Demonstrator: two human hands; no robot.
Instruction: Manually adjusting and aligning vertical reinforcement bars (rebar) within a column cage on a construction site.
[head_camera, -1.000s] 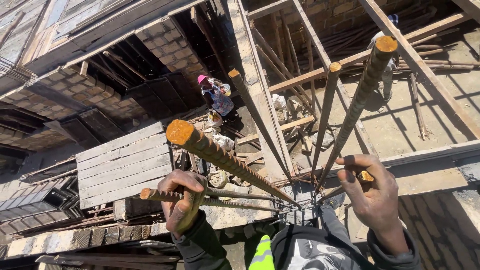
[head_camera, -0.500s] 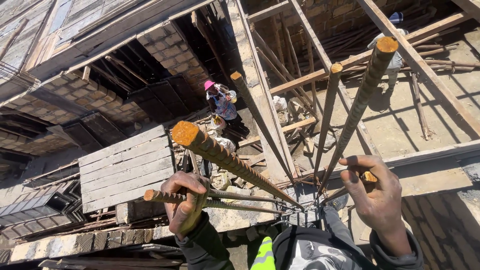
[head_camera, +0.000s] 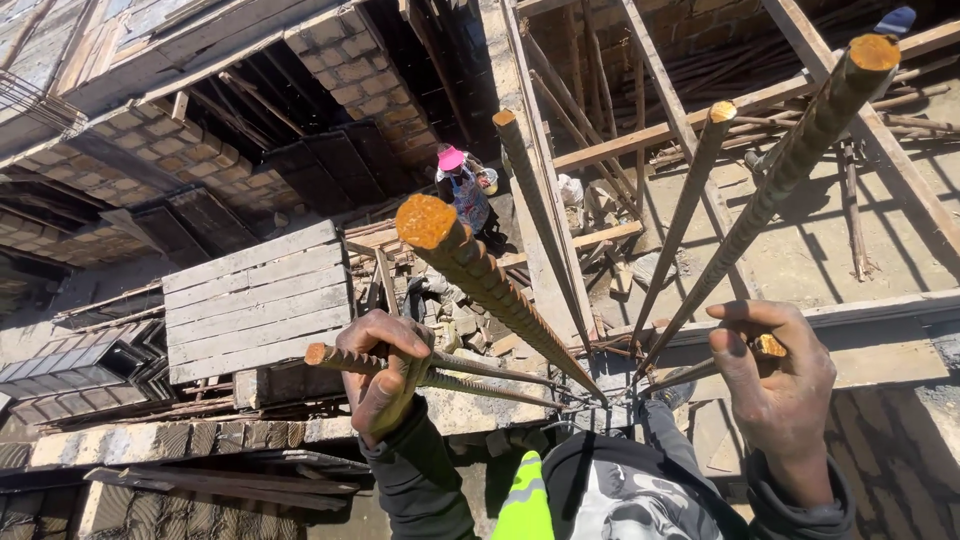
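View down from the head camera over a cage of vertical rebar. The left hand (head_camera: 385, 370) is closed around a short rusty bar (head_camera: 430, 368) that runs sideways, left of the nearest upright rebar (head_camera: 495, 290), whose rust-orange cut end is seen close to the camera. The right hand (head_camera: 775, 385) is held to the right of that upright, with thumb and forefinger curled round the orange end of a second bar (head_camera: 768, 346); the remaining fingers are loosely bent. Three further uprights (head_camera: 800, 160) are seen fanning out behind and to the right of the nearest upright, all converging at a tied point just below it. A stack of grey planks (head_camera: 255, 298) is seen far below, left of the upright, and a person in a pink hat (head_camera: 458, 180) is seen behind it on the ground.
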